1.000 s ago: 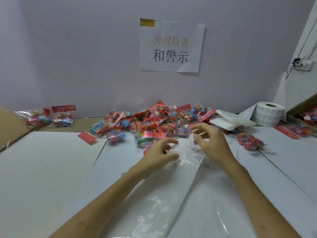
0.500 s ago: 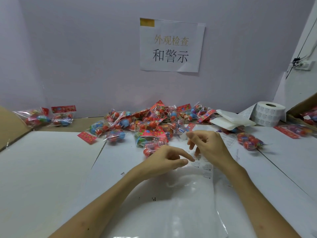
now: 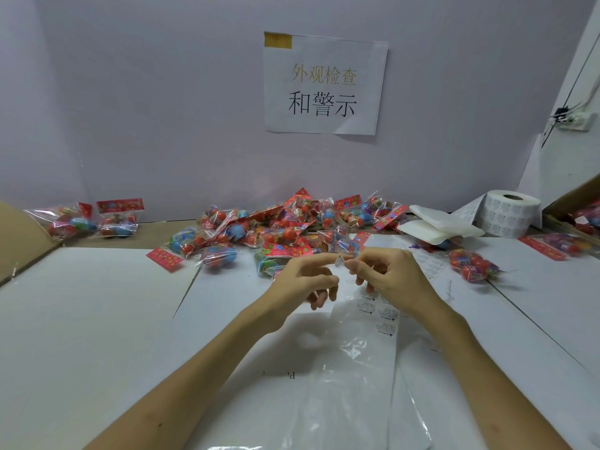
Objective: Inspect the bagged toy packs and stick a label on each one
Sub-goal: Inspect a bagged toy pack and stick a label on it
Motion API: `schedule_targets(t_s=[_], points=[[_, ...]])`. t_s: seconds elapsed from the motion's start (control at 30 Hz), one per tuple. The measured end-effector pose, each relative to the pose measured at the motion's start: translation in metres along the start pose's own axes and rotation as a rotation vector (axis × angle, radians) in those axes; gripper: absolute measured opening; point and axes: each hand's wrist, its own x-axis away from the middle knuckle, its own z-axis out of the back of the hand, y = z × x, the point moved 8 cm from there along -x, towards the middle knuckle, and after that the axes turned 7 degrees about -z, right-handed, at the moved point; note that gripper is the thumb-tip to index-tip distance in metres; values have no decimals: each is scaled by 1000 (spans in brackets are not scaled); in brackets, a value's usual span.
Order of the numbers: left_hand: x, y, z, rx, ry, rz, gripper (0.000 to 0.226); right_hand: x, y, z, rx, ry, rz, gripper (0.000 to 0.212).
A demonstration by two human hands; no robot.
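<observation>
– Left hand [image 3: 305, 280]: just in front of the pile of toy packs [image 3: 285, 232]. Index finger straight out, other fingers loosely curled, nothing gripped. Small white label [image 3: 339, 262] sits at that fingertip.
– Right hand?
– Right hand [image 3: 389, 277] is also just in front of the pile, fingertips almost meeting the left index. Thumb and forefinger pinched together on the label's edge, the rest curled in.
– So who has the label?
– Right pinches it, left index touches it. Whether it's stuck to the finger, can't tell.
– Label stock?
– Label sheet [image 3: 380, 313] lies flat on the table [image 3: 81, 319] in front of the pile, partly under the right hand, a few printed labels showing. Label roll [image 3: 509, 216] stands well to the right of the pile, loose end trailing off its pile side.
– Packs outside the pile?
– Single pack [image 3: 470, 266] lies alone near the pile's right end. Two packs [image 3: 91, 219] sit well left of the pile, by the wall. Loose red header card [image 3: 164, 258] lies just left of the pile, at its front.
– Anything else?
– Clear plastic film [image 3: 350, 368] lies in front of the pile, between the forearms. White pads [image 3: 435, 224] are stacked just beside the pile's right end. Wall sign [image 3: 324, 84] hangs above the pile. Cardboard box [image 3: 578, 206] sits far right of the pile, past the roll, with more packs inside.
</observation>
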Motion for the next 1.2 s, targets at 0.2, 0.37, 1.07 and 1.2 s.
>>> schedule_targets(t_s=[0.2, 0.37, 1.07, 1.2], points=[[0, -1, 3, 50, 58, 5, 31, 0, -3, -1, -16, -12, 41, 50], [2, -7, 4, 113, 76, 29, 21, 2, -6, -5, 11, -27, 56, 49], [1, -3, 16, 138, 228, -9, 39, 1, -5, -5, 42, 30, 70, 13], [1, -4, 12, 115, 187, -5, 43, 0, -6, -3, 100, 70, 126, 6]])
